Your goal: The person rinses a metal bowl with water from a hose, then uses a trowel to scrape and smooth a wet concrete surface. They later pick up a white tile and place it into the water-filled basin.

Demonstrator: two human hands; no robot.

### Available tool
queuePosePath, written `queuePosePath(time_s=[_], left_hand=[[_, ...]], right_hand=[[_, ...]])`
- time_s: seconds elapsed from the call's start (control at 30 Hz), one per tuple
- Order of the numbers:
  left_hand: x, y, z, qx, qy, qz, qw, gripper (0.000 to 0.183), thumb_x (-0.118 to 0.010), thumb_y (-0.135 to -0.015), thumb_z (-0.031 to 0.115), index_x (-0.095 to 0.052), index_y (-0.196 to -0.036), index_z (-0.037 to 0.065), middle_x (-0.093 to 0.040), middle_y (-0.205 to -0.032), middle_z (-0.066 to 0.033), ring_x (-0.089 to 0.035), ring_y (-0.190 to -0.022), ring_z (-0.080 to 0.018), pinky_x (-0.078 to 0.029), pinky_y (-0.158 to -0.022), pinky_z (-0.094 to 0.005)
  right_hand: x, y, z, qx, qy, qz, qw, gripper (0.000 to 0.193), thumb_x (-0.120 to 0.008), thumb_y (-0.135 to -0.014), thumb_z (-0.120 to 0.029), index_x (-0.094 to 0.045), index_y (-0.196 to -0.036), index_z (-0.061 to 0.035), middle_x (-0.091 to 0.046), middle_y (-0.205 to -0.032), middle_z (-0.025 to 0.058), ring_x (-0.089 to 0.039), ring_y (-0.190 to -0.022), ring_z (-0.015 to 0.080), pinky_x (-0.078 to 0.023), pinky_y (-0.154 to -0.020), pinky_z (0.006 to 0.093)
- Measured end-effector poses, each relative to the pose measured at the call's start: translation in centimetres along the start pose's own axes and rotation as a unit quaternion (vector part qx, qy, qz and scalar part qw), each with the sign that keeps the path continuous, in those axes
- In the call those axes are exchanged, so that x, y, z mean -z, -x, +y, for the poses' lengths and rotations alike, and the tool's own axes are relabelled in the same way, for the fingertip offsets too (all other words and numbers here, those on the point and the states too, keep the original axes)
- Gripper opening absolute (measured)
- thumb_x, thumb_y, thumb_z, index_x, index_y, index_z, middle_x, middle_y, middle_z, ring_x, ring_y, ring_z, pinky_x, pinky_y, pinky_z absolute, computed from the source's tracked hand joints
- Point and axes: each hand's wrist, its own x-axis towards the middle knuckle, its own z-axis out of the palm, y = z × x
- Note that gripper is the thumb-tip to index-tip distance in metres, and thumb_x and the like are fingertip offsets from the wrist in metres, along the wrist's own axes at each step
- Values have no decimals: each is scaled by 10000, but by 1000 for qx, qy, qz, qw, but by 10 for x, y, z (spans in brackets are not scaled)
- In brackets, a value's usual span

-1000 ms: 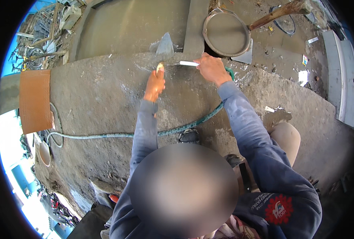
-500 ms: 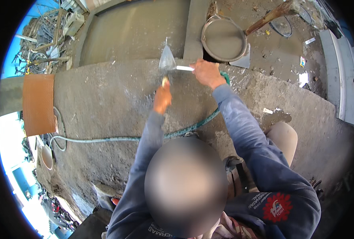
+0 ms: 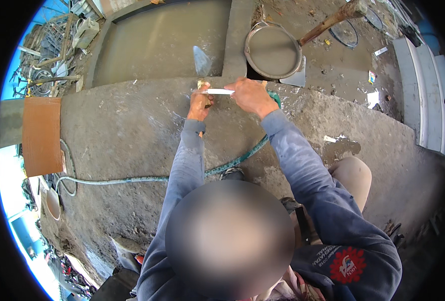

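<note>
My left hand is closed around the handle of a pointed trowel. The trowel's grey triangular blade points away from me, over the near edge of a water-filled concrete basin. In my right hand is a slim white stick-like tool, its kind not clear. It lies crosswise, its left end at the trowel's handle beside my left fingers; whether they touch I cannot tell. A green hose runs across the ground and passes beneath my right wrist.
A round bucket of grey liquid stands beyond my right hand, with a wooden handle rising beside it. A brown cardboard sheet lies at left. Pale stacked panels stand at right. Scrap and bicycles fill the far left.
My left hand has moved away from me with the trowel, its blade now over the basin's edge. The white tool has shifted left, close to my left fingers. The view has shifted slightly.
</note>
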Motion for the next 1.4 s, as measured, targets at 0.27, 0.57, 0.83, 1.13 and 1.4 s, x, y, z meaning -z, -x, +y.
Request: queuePosePath(time_s=[0.27,0.57,0.83,1.13,1.4], left_hand=[[-18,-15,5,-21,20,50,998,363,-702,-968,413,-602,-1042,73,-670,-881,-71,-667,-708,-173,-565,-635,-340],[-10,70,18,-89,43,137,986,417,-639,-983,510,-574,-1076,109,-561,-742,-12,-546,-532,-131,-444,-445,-287],[18,183,18,-146,71,185,969,338,-609,-1027,443,-588,-1197,152,-573,-803,4,-566,-593,-112,-460,-493,-259],[31,270,11,-110,-82,304,943,448,-604,-1030,412,-512,-1272,46,-602,-819,-34,-575,-550,-105,-470,-468,-255],[8,448,49,-26,-152,379,912,449,-537,-1058,439,-625,-1201,23,-650,-924,-52,-632,-703,-128,-509,-552,-274]], right_hand=[[-5,-2,5,0,10,-30,999,272,-612,-936,-183,-758,-1164,-208,-704,-1123,147,-699,-1023,357,-562,-876,467],[-10,-95,1,-1,-11,128,992,333,-686,-896,-152,-683,-1221,-76,-678,-1109,182,-680,-1010,372,-559,-862,451],[-31,-126,-4,4,-141,436,889,364,-686,-945,-154,-629,-1281,-26,-629,-1247,243,-602,-1150,438,-499,-976,476],[-106,32,-50,-265,-294,245,885,331,-618,-950,-92,-617,-1279,-57,-614,-1098,203,-626,-972,353,-511,-870,438],[-46,138,-134,-227,-276,-24,934,283,-618,-981,-183,-657,-1247,-94,-637,-1132,174,-663,-942,290,-541,-853,386]])
